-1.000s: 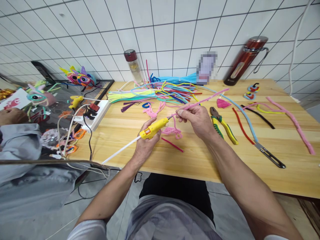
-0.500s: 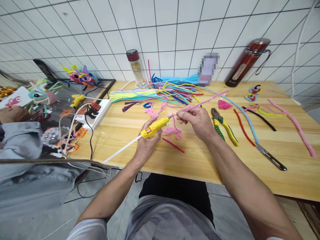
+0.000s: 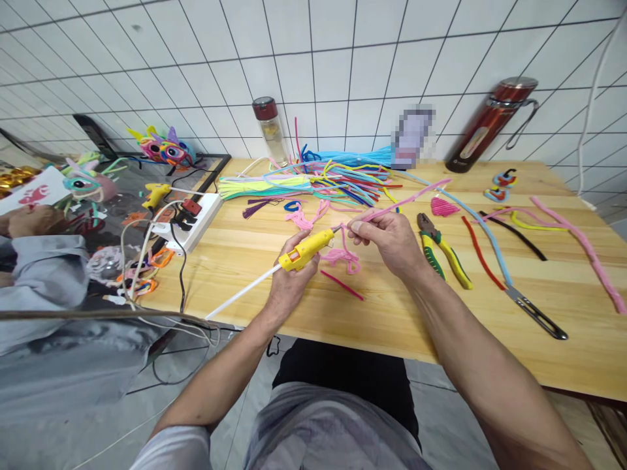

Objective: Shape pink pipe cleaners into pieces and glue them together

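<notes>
My left hand (image 3: 292, 274) is wrapped round a yellow hot glue gun (image 3: 308, 249), with a long white glue stick (image 3: 242, 293) coming out of its back. The gun's nozzle points right, close to the fingertips of my right hand (image 3: 385, 238). Between thumb and fingers, that hand pinches a pink pipe cleaner (image 3: 411, 198) slanting up to the right. I cannot tell whether the nozzle touches it. Below lie a bent pink pipe cleaner shape (image 3: 345, 260) and a short dark pink piece (image 3: 343, 286). Another pink looped shape (image 3: 304, 215) sits behind the gun.
Pliers (image 3: 438, 251) and thread snips (image 3: 536, 312) lie to the right. Behind is a pipe cleaner bundle (image 3: 274, 186), with a glass bottle (image 3: 271, 134) and a red thermos (image 3: 490, 127). At left are a power strip (image 3: 198, 225), cables and a co-worker's grey sleeve (image 3: 49, 264).
The whole view has shifted slightly, so things appear a little further right. Both hands keep their holds, the glue gun nozzle still close to the pink pipe cleaner.
</notes>
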